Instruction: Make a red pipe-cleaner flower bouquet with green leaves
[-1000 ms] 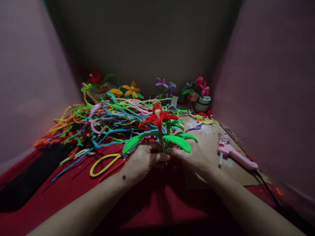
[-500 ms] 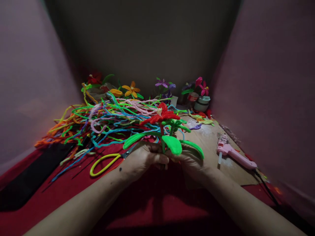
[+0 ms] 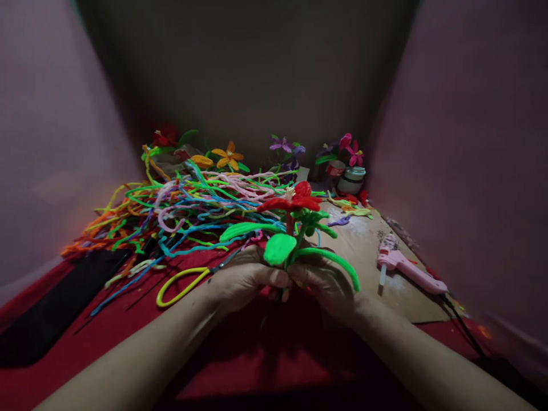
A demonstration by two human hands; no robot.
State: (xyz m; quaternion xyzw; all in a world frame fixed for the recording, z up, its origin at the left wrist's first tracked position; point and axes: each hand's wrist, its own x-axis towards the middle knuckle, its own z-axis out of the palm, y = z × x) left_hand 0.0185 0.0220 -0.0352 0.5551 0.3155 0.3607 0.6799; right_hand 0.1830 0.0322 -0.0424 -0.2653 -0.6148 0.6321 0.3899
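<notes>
A red pipe-cleaner flower (image 3: pixel 295 201) with green leaves stands upright between my hands at the middle of the head view. My left hand (image 3: pixel 248 277) is closed, its thumb and fingers pinching the lower stem. From the other side my right hand (image 3: pixel 323 279) also closes on the stem, its fingertips partly hidden by the leaves. One broad green leaf (image 3: pixel 280 249) faces me, and a long one (image 3: pixel 334 262) arches over my right hand. Yellow-handled scissors (image 3: pixel 182 286) lie beside my left wrist, their blades partly hidden behind that hand.
A tangle of coloured pipe cleaners (image 3: pixel 192 200) covers the left back. Finished flowers (image 3: pixel 230 155) and a lidded jar (image 3: pixel 351 180) stand behind. On the cardboard (image 3: pixel 406 297) at right rests a pink glue gun (image 3: pixel 406 271), its cord trailing. A black flat object (image 3: pixel 64 305) lies at left.
The flower has turned in my fingers: its red head shifted right, and the broad front leaf swung left. Both hands stay on the stem. The things around have not moved.
</notes>
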